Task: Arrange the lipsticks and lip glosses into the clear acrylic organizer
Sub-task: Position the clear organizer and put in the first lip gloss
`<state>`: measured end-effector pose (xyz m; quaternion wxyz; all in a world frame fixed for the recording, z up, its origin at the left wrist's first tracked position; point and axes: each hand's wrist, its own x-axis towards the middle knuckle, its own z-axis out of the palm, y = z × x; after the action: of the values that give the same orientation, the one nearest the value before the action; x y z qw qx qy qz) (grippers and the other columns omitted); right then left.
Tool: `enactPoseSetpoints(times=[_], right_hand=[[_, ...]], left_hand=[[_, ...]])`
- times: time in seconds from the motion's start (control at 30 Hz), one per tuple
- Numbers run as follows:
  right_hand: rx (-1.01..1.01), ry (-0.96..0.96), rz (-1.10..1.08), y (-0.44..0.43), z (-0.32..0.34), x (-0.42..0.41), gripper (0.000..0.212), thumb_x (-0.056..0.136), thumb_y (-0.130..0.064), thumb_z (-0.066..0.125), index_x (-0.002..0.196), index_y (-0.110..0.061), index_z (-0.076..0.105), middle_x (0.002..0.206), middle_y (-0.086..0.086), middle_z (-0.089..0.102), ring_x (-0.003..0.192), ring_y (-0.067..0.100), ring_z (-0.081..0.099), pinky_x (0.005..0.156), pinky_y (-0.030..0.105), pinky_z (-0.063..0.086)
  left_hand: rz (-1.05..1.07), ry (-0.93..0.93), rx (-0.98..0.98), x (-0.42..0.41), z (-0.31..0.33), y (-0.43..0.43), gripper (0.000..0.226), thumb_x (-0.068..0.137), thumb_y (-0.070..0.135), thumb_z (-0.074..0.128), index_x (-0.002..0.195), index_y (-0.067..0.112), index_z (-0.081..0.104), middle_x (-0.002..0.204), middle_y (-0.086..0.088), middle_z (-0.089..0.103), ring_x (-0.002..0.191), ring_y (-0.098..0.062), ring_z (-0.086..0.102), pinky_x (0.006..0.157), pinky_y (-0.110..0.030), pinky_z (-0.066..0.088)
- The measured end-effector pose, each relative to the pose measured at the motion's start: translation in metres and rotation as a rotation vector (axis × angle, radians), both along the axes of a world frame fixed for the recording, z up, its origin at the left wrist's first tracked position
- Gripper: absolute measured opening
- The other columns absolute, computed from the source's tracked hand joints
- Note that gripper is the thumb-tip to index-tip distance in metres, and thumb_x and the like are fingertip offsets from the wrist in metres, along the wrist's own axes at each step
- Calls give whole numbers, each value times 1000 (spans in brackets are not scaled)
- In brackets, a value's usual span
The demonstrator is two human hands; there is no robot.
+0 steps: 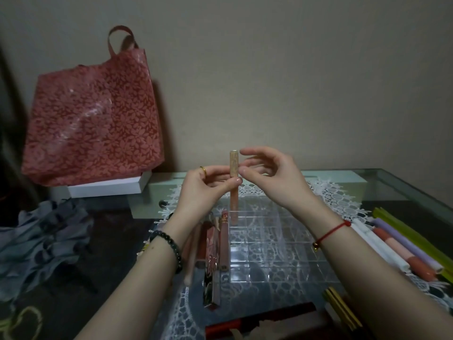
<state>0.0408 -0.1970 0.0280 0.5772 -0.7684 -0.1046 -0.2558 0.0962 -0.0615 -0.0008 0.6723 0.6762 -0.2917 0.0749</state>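
Note:
A slim peach lip gloss tube (233,168) stands upright, its lower end in a far-left cell of the clear acrylic organizer (274,251). My left hand (208,185) pinches the tube at mid-height between thumb and fingers. My right hand (272,175) hovers just right of the tube's cap with fingers spread and nothing in it. Several pink and brown lipsticks and glosses (215,244) lie side by side on the table against the organizer's left wall.
A red floral bag (93,114) stands on a white box at the back left. Grey cloth (41,241) lies at the left. Rolled coloured papers (402,244) lie at the right, yellow sticks (340,307) near the front right. A lace mat (331,195) covers the glass table.

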Motion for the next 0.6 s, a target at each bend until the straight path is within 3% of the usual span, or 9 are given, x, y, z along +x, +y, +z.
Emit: enactPoseSetpoints(times=[0.27,0.4,0.6], right_hand=[[-6,21,-11,1,-4,7,23,77,-1,66,93,-16,61,73,0,60,50,-6,54,59,7,46],[-25,39,-8,5,-7,9,22,77,-2,66,92,-17,61,75,3,58,47,-6,52,57,6,44],[-21,42,-16,4,-7,8,19,78,-1,66,90,-16,60,73,1,57,49,-2,52,59,7,46]], left_hand=[[-49,-15,39,5,-8,1,20,66,10,77,73,27,69,65,11,71,65,0,66,62,-10,48],[-85,-41,107,8,-13,4,20,64,12,77,77,26,71,74,6,73,75,-6,67,73,-17,52],[-158,-56,142,12,-15,11,27,66,1,75,82,21,69,74,11,72,77,-4,67,70,-13,49]])
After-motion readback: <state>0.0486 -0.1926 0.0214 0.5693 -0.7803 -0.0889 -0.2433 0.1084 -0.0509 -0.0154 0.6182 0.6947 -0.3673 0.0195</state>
